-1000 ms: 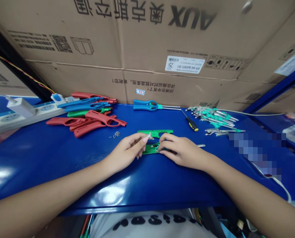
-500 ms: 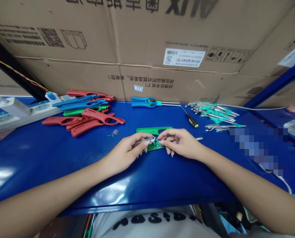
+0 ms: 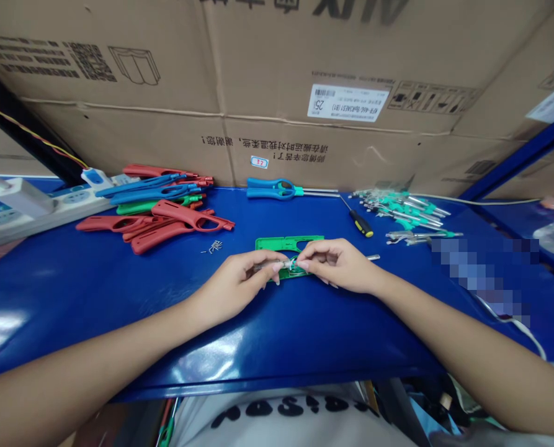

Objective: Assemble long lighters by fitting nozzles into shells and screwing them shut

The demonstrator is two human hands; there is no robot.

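A green handle shell (image 3: pixel 271 243) of a long-nosed lighter lies on the blue table, with another green piece under my fingers. My left hand (image 3: pixel 242 279) is closed, pinching a clear lighter fuel tank (image 3: pixel 285 266) with a white end. At that white end, the fingertips of my right hand (image 3: pixel 342 264) press together on something too small to make out. A metal tube (image 3: pixel 373 257) pokes out beyond my right hand. My fingers cover most of the inner parts.
Red, blue and green handle shells (image 3: pixel 178 223) are piled at the left, near small screws (image 3: pixel 215 246) and a power strip (image 3: pixel 74 202). Behind are a blue lighter (image 3: pixel 271 190) and a screwdriver (image 3: pixel 361 223). Green-and-metal lighter inner parts (image 3: pixel 407 211) lie right. A cardboard box (image 3: pixel 258 74) stands behind.
My right fingers have drawn together and tucked in closer to the white end of the tank. My left hand keeps its pinch. The view has shifted slightly.
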